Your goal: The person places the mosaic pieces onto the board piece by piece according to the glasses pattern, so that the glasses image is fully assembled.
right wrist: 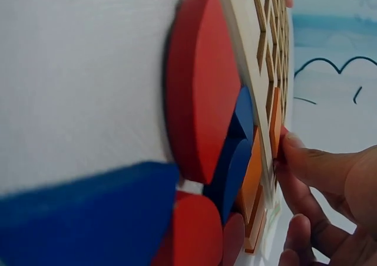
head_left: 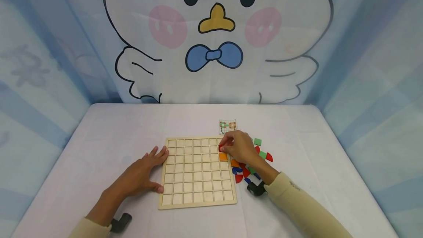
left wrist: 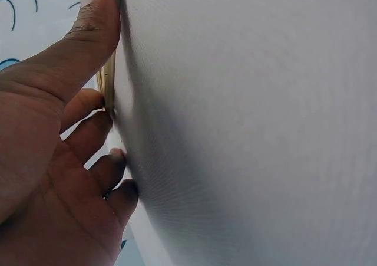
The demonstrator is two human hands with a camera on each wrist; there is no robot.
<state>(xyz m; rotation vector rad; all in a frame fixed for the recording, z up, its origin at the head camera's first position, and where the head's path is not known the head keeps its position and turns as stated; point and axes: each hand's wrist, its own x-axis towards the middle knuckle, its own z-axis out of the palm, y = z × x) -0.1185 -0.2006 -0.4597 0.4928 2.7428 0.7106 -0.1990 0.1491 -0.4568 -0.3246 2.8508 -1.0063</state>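
Right of centre, my right grip (head_left: 240, 147) pinches a red block (head_left: 220, 148), likely light, stiff, best held by its edges; my left grip (head_left: 145, 173) lies wide.

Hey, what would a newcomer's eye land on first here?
Probably the huge winged cartoon character with a blue bow tie, behind the white table. Then the wooden grid board on the table, where the right hand pinches a red piece beside an orange square. Loose colourful blocks lie to the board's right.
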